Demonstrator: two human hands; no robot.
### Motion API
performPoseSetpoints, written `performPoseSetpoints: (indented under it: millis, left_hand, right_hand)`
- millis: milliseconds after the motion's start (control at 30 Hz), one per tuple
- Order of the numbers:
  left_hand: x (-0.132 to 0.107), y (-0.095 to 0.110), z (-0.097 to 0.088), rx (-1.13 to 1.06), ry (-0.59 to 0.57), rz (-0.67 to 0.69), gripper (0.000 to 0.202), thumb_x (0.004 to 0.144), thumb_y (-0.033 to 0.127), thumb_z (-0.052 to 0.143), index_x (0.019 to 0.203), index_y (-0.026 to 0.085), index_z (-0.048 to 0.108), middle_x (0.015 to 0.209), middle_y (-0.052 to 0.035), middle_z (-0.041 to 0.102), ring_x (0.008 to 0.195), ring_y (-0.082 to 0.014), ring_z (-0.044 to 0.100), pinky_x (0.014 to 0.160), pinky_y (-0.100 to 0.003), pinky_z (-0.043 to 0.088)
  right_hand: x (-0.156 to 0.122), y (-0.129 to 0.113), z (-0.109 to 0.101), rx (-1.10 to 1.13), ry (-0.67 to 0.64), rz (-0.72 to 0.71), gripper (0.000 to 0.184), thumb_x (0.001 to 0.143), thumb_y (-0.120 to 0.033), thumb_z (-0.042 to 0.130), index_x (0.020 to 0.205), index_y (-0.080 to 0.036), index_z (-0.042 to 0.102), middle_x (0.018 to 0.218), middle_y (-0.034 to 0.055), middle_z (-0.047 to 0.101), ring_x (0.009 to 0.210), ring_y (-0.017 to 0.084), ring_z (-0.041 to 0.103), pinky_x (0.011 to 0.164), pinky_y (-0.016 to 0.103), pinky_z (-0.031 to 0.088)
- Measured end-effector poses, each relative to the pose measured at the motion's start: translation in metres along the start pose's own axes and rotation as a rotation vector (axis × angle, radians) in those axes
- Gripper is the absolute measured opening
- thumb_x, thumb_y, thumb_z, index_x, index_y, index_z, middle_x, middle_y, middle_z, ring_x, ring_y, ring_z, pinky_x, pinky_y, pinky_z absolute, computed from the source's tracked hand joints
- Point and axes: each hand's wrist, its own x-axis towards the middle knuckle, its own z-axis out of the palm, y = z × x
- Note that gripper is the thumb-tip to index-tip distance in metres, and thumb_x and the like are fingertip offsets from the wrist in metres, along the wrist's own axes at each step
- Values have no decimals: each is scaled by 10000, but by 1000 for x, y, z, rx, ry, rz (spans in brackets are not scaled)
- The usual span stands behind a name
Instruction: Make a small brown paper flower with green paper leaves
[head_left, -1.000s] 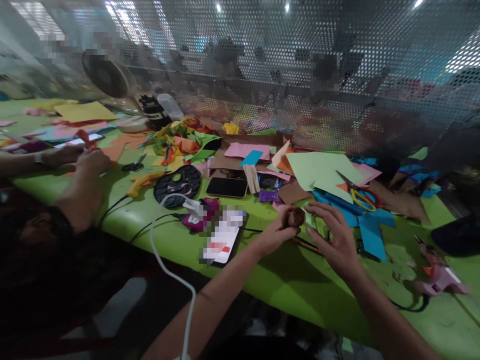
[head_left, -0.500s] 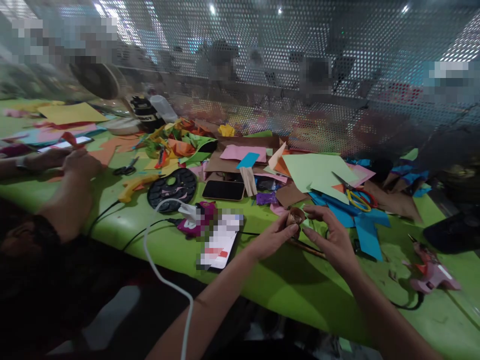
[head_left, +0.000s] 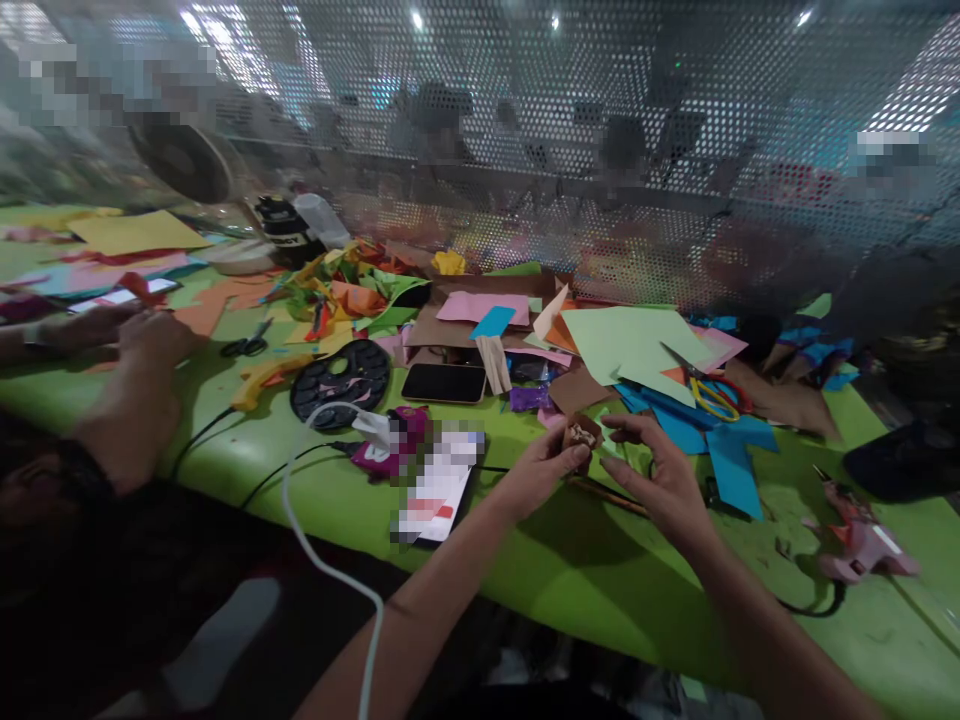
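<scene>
My left hand [head_left: 541,468] pinches a small brown rolled paper piece [head_left: 582,433] just above the green table [head_left: 570,570]. My right hand [head_left: 660,470] is next to it, fingers curled around the piece's right side and touching it. A thin brown stick [head_left: 609,493] lies on the table under both hands. Blue paper cut-outs [head_left: 720,440] lie just beyond my right hand.
A phone [head_left: 444,382] and a black round disc [head_left: 341,375] lie to the left, with a white cable [head_left: 315,540] and a second phone [head_left: 439,480]. Scissors with yellow and red handles [head_left: 712,390] rest on coloured paper. A pink glue gun [head_left: 862,540] sits right. Another person's hands [head_left: 142,335] work at far left.
My right hand has closed in from spread fingers onto the brown piece. The piece has turned a little in my left hand's pinch.
</scene>
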Motion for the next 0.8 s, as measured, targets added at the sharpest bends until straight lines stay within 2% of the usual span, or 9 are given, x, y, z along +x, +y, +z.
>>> performPoseSetpoints:
  millis: [100, 200, 367, 500, 633, 800]
  left_hand:
    - [0, 0, -1, 43, 19, 0, 501, 736, 536, 744, 1084, 179, 687, 983, -45, 632, 863, -147, 538, 811, -266, 437]
    - [-1, 1, 0, 59, 15, -1, 545, 735, 535, 746, 1165, 209, 670, 1090, -57, 654, 1013, -193, 563, 913, -295, 434]
    - [-6, 5, 2, -31, -16, -79, 636, 741, 569, 727, 1298, 285, 608, 1258, -70, 635, 1126, -233, 573, 964, -341, 442]
    - [-8, 9, 3, 56, -24, -70, 579, 811, 581, 647, 1284, 247, 619, 1182, -79, 661, 1118, -223, 571, 971, -326, 443]
    - [-7, 12, 5, 114, -44, -28, 593, 817, 622, 606, 1217, 185, 643, 1080, -90, 672, 1100, -230, 567, 976, -321, 446]
    - [-4, 9, 4, 188, -54, 16, 573, 878, 589, 538, 1268, 172, 583, 1180, -100, 637, 1137, -237, 551, 1019, -355, 420]
  right_hand:
    - [1, 0, 1, 0, 4, -9, 350, 847, -321, 661, 1186, -250, 614, 1121, 76, 639, 995, 227, 609, 860, 381, 522]
    - [1, 1, 2, -13, -10, 2, 363, 849, -320, 656, 1204, -258, 604, 1135, 75, 642, 1001, 228, 612, 862, 386, 523]
    - [1, 4, 1, -27, -9, -9, 342, 869, -337, 629, 1201, -260, 601, 1145, 77, 651, 1024, 237, 616, 876, 396, 521]
    - [1, 6, 1, -29, -5, -14, 346, 872, -342, 623, 1208, -263, 599, 1144, 76, 651, 1020, 236, 617, 875, 396, 526]
    - [2, 5, 1, -23, -14, -4, 368, 877, -348, 630, 1234, -270, 579, 1161, 73, 639, 1029, 230, 613, 880, 388, 525]
    - [1, 3, -1, -136, -10, -140, 337, 891, -308, 618, 1227, -295, 596, 1247, 81, 596, 1152, 246, 570, 950, 416, 499]
